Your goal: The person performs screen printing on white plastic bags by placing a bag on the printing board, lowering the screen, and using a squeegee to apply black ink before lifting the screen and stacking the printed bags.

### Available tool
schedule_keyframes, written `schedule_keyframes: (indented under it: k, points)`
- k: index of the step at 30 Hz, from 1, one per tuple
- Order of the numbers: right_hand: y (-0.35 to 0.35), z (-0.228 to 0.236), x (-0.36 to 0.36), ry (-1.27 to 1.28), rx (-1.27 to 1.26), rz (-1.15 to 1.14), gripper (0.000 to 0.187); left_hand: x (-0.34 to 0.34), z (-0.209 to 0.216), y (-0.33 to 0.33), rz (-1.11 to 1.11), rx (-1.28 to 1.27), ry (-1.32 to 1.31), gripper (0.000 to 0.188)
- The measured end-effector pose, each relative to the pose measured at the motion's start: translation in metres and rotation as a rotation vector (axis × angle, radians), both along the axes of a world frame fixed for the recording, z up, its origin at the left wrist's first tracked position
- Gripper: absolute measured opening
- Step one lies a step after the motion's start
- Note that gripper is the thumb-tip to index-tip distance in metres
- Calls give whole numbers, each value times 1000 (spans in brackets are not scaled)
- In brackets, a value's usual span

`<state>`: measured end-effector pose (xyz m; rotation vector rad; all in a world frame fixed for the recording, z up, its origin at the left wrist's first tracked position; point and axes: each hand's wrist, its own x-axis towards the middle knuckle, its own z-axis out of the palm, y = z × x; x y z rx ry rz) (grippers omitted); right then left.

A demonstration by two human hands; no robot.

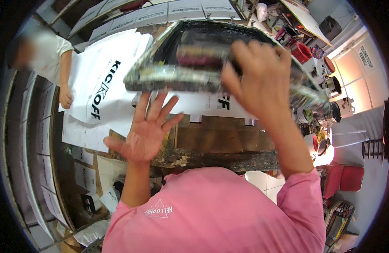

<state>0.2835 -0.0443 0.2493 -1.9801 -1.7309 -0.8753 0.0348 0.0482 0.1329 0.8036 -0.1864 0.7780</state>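
Observation:
A dark, paint-smeared screen-printing frame (173, 75) is tilted up over the worktable, its near edge blurred. My left hand (146, 135) is open, palm up and fingers spread, with its fingertips at the frame's near left edge; whether they touch it I cannot tell. Over the right half of the frame, my right hand (262, 80) is curled and smeared by motion. Its thumb and fingers close on the end of a blurred brown and maroon squeegee (203, 55) inside the frame. Below the frame, a white printed sheet (194, 100) with black lettering shows in part.
A stack of white printed sheets (87, 80) lies at the left, where another person's hand (65, 98) touches its edge. Paint cans (327, 113) and tubs crowd the right side. Racks of sheets (44, 160) stand at far left. The table's worn front edge (219, 161) is close to me.

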Motion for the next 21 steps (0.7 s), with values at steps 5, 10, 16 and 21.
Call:
schedule_keyframes:
  k: [5, 10, 16, 21]
  points:
    - [27, 43, 19, 1, 37, 33, 37, 19, -38, 35, 514, 994, 1072, 103]
    - [49, 74, 2, 201, 149, 18, 32, 19, -131, 0, 768, 1477, 1829, 106]
    - [53, 90, 7, 252, 132, -28, 39, 30, -123, -2, 641, 1431, 1815, 112]
    - [64, 111, -7, 375, 53, -206, 44, 33, -122, -2, 664, 1429, 1825, 113]
